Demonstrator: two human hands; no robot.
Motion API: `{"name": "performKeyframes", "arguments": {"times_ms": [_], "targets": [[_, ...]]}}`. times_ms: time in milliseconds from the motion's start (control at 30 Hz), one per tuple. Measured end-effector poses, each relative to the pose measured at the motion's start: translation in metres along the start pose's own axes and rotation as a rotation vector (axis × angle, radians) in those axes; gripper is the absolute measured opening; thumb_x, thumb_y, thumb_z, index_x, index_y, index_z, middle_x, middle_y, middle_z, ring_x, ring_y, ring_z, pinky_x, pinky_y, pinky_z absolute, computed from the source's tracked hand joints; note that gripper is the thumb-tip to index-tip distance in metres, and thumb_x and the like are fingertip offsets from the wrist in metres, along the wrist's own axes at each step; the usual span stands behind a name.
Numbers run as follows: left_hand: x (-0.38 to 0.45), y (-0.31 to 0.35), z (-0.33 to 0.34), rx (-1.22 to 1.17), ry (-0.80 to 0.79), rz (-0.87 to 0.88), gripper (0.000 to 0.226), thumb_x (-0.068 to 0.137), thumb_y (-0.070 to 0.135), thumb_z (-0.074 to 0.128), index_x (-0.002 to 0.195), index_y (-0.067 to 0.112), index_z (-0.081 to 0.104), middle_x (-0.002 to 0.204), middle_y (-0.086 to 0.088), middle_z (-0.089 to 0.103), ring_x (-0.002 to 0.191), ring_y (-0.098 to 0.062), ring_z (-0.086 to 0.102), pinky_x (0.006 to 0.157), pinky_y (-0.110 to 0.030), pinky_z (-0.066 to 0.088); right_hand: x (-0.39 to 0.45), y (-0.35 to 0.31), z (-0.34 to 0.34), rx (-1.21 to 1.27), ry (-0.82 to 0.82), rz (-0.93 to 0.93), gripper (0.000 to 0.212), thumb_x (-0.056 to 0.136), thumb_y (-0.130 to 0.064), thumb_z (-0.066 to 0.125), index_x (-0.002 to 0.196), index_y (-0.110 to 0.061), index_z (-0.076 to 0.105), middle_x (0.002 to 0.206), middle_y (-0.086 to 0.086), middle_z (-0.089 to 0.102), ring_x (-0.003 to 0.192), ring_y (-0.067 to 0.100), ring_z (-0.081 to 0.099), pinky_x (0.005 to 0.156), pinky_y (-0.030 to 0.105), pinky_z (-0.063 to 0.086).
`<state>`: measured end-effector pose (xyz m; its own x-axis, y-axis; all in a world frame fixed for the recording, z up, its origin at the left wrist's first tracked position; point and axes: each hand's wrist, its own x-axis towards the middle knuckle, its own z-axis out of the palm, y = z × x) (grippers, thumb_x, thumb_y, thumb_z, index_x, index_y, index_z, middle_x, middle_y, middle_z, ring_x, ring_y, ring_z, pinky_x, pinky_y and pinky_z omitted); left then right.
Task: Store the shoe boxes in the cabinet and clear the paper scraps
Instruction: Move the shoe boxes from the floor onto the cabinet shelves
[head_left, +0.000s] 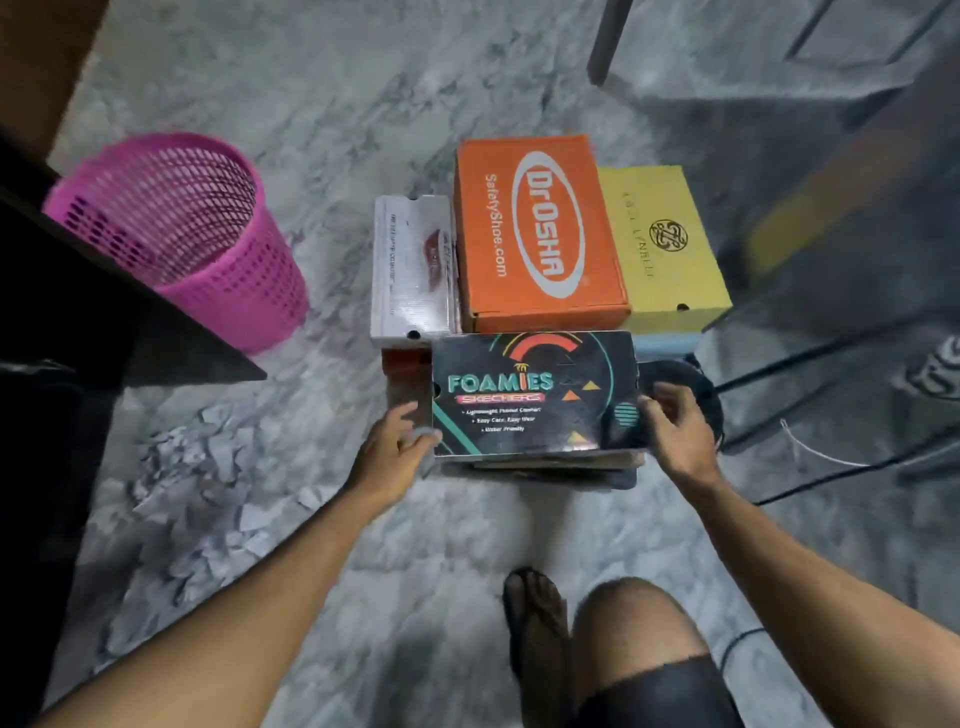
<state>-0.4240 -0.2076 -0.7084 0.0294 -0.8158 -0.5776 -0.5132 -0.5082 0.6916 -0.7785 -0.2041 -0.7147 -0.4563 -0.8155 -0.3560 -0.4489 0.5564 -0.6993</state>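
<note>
A black Foamies shoe box (535, 392) lies on top of a low stack on the marble floor. My left hand (397, 449) touches its left end and my right hand (675, 428) grips its right end. Behind it stand an orange DrOsha box (540, 228), a yellow box (660, 244) to its right and a white box (413, 270) to its left. Torn paper scraps (208, 488) are scattered on the floor at the left. The cabinet's dark edge (93, 291) shows at the far left.
A pink mesh waste basket (176, 234) stands on the floor at the left, behind the scraps. A black round object (685, 384) and metal chair legs (810, 358) are at the right, with a cable on the floor. My foot (535, 623) and knee are below.
</note>
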Motion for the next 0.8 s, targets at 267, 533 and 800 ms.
{"name": "performKeyframes", "arguments": {"times_ms": [267, 533, 800], "targets": [[0.060, -0.055, 0.042, -0.074, 0.035, 0.245, 0.064, 0.083, 0.058, 0.065, 0.142, 0.046, 0.042, 0.132, 0.013, 0.066, 0.107, -0.009, 0.069, 0.102, -0.042, 0.054, 0.025, 0.067, 0.055, 0.338, 0.035, -0.175, 0.051, 0.099, -0.006, 0.064, 0.147, -0.014, 0.054, 0.145, 0.002, 0.062, 0.133, 0.015, 0.058, 0.115, 0.037, 0.044], [0.026, -0.099, -0.012, -0.121, 0.206, 0.298, 0.066, 0.072, 0.065, 0.052, 0.135, 0.045, 0.054, 0.120, 0.012, 0.071, 0.096, -0.006, 0.071, 0.095, -0.045, 0.057, -0.043, 0.057, 0.083, 0.211, -0.063, -0.407, 0.051, 0.092, -0.012, 0.076, 0.135, -0.029, 0.057, 0.126, -0.008, 0.067, 0.113, 0.011, 0.065, 0.092, 0.034, 0.054], [-0.027, -0.184, -0.111, -0.263, 0.463, 0.176, 0.042, 0.085, 0.045, 0.062, 0.127, 0.040, 0.060, 0.109, 0.015, 0.075, 0.100, -0.009, 0.071, 0.097, -0.044, 0.055, -0.088, -0.035, 0.145, 0.115, -0.523, -0.592, 0.057, 0.084, -0.027, 0.073, 0.137, -0.035, 0.056, 0.122, -0.017, 0.074, 0.110, 0.004, 0.071, 0.084, 0.013, 0.058]]}}
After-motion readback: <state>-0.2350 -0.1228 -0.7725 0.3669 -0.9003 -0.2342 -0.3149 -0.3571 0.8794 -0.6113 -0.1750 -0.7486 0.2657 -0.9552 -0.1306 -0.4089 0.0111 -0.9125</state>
